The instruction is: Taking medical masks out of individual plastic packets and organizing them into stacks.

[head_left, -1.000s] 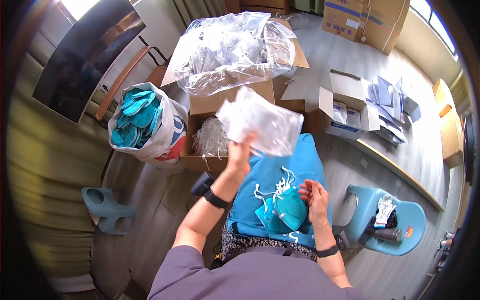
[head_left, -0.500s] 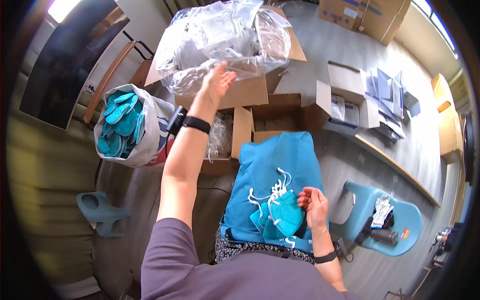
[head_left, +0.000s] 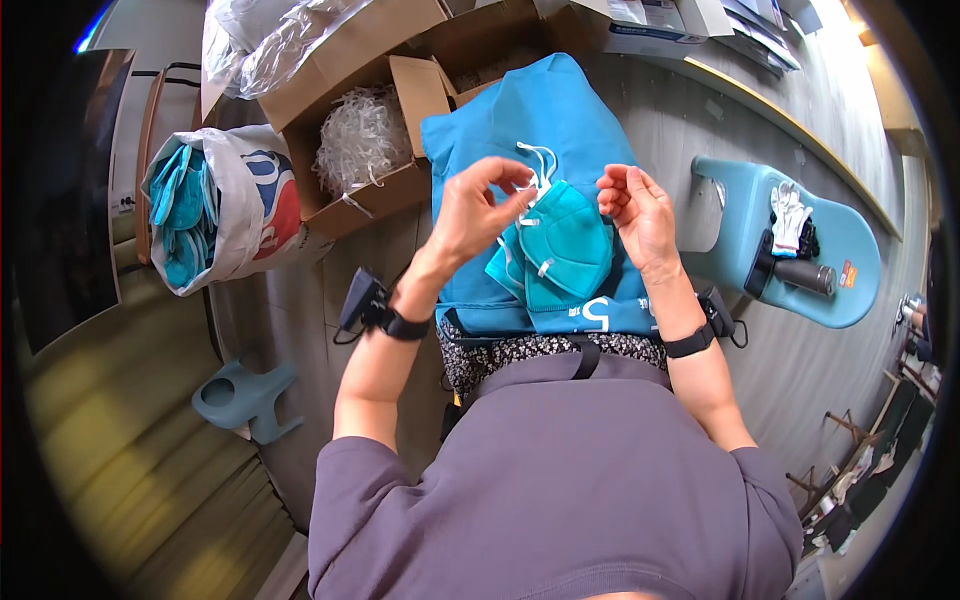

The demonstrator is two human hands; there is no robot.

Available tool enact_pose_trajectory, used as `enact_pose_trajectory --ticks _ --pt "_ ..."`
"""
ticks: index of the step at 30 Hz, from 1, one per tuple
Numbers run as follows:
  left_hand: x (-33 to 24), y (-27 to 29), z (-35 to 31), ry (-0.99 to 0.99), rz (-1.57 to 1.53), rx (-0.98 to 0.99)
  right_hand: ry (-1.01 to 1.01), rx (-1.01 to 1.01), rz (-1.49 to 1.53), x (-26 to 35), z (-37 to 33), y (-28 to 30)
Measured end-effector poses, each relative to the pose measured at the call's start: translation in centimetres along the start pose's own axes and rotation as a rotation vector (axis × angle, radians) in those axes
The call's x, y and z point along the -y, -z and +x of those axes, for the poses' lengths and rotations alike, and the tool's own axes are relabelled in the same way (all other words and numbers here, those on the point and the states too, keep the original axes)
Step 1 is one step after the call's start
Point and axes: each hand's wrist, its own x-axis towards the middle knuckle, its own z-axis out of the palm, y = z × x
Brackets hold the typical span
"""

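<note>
A teal folded face mask (head_left: 565, 245) with white ear loops lies on top of a few others on a blue cloth bag (head_left: 530, 130) spread over my lap. My left hand (head_left: 475, 205) is raised just left of the mask and pinches one of its white loops between thumb and fingers. To the mask's upper right, my right hand (head_left: 635, 210) has its fingers curled at the top edge. Both wrists wear black bands.
An open cardboard box (head_left: 400, 80) holding clear plastic shreds stands ahead on the left, with clear plastic bags (head_left: 270, 40) behind it. A white sack (head_left: 235, 215) of teal masks sits far left. A blue stool (head_left: 840, 250) with white gloves is on the right, and a small teal stool (head_left: 245, 395) on the left.
My left hand has come back from the far box of plastic bags to my lap and taken a mask loop. The right hand has stayed at the masks and risen slightly.
</note>
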Motion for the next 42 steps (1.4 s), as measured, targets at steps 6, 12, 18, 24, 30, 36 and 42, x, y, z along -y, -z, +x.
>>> enact_pose_trajectory --ticks 6,12,18,24,30,36,42 --pt "-0.8 -2.9 -2.3 0.024 0.060 -0.017 0.085 0.027 -0.163 -0.7 -0.8 -0.9" --pt "-2.2 -4.1 -3.7 -0.163 0.082 -0.188 0.309 -0.019 -0.423 -0.5 -2.6 -2.0" --pt "-2.9 -4.7 -5.5 -0.138 -0.115 -0.416 0.356 0.130 -0.749 0.6 -6.8 -3.1" --pt "-4.7 -6.1 -7.4 -0.214 -0.150 -0.435 0.575 -0.087 -0.648 3.8 -7.5 -4.7" --pt "-6.3 -5.8 -7.9 -0.113 -0.231 -0.309 0.681 -0.142 -0.667 6.8 -8.5 -5.6" --pt "-6.5 -5.8 -6.0 -0.246 -0.185 -0.255 0.706 -0.154 -0.625 7.6 -6.2 -5.1" --pt "-6.1 -7.2 -4.8 -0.082 -0.436 -0.069 0.630 -0.196 -0.589 6.8 -3.9 -4.3"
